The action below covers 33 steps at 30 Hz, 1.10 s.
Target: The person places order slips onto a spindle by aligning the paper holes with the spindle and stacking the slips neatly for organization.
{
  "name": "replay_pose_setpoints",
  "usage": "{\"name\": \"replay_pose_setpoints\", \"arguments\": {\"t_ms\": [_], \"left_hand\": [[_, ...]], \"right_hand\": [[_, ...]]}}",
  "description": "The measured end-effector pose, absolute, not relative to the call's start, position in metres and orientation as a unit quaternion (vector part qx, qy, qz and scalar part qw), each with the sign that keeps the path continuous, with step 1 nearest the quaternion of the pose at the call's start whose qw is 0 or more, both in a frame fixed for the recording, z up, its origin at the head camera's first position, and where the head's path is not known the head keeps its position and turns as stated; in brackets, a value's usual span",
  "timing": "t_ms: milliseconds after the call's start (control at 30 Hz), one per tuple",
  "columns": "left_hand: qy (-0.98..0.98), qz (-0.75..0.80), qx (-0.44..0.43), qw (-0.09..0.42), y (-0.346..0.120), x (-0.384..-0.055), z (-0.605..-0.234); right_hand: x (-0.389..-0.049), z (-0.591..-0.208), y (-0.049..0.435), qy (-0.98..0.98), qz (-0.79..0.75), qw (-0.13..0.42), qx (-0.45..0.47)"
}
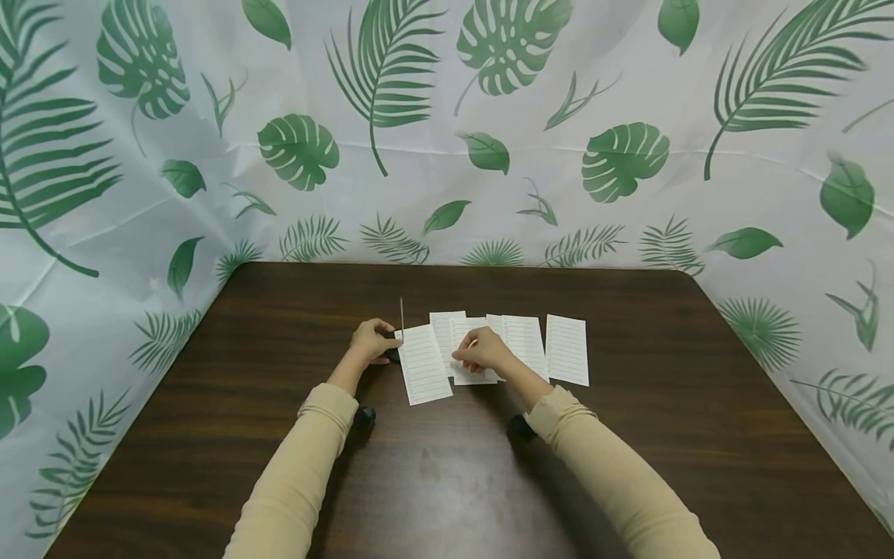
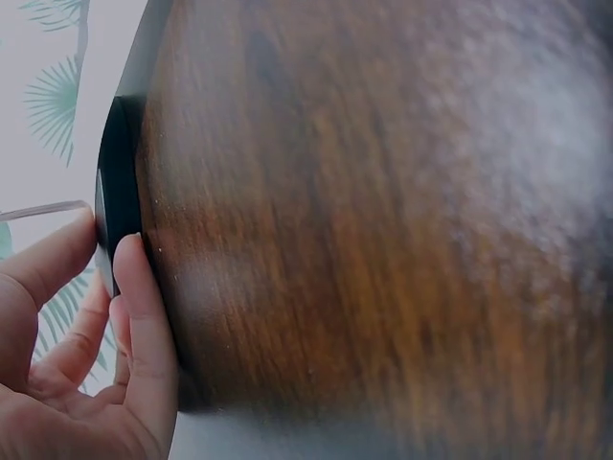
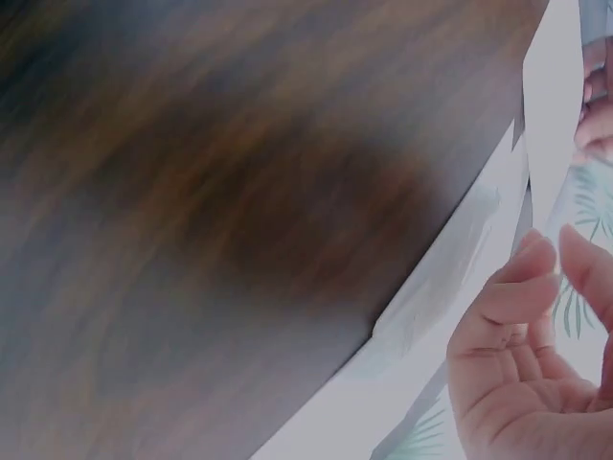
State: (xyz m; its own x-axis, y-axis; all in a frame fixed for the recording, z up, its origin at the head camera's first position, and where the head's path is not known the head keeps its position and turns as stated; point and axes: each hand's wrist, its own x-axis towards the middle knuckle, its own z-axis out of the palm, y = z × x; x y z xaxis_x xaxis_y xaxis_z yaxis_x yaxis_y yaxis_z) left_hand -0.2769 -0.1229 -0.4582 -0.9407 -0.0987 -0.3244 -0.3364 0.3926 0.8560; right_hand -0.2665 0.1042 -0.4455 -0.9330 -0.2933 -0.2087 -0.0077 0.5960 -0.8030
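My left hand (image 1: 372, 341) grips the dark base (image 2: 120, 182) of a bill spike, thumb on top and fingers at its side. The thin upright rod (image 1: 402, 318) of the spike rises beside a lined paper slip (image 1: 424, 369). The slip's upper left corner lies at the rod's foot; I cannot tell whether it is pierced. My right hand (image 1: 483, 349) hovers over other slips, its thumb and index fingertips (image 3: 534, 257) close together with no thing visible between them. Under it lies a lined slip (image 1: 466, 330), overlapping a slip (image 1: 440, 320) to its left.
More lined slips (image 1: 524, 341) overlap to the right of my right hand, and a separate slip (image 1: 567, 349) lies at the row's right end. The dark wood table (image 1: 433, 481) ends at a leaf-patterned curtain (image 1: 419, 186) behind and at both sides.
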Motion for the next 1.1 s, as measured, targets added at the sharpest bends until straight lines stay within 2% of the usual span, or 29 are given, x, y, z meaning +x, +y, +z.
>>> {"name": "replay_pose_setpoints", "arguments": {"t_ms": [367, 567, 867, 1100], "left_hand": [[0.830, 0.531, -0.129, 0.109, -0.126, -0.277, -0.459], [0.831, 0.529, -0.129, 0.113, -0.125, -0.279, -0.460], [0.828, 0.532, -0.130, 0.121, -0.124, -0.279, -0.463], [0.832, 0.528, -0.127, 0.115, -0.126, -0.276, -0.458]], "right_hand": [[-0.281, -0.446, 0.126, 0.926, -0.299, 0.074, -0.219], [-0.292, -0.450, 0.136, 0.942, -0.157, 0.093, -0.280], [-0.294, -0.455, 0.140, 0.945, -0.098, 0.180, -0.255], [-0.294, -0.454, 0.136, 0.949, -0.078, 0.160, -0.260]]}}
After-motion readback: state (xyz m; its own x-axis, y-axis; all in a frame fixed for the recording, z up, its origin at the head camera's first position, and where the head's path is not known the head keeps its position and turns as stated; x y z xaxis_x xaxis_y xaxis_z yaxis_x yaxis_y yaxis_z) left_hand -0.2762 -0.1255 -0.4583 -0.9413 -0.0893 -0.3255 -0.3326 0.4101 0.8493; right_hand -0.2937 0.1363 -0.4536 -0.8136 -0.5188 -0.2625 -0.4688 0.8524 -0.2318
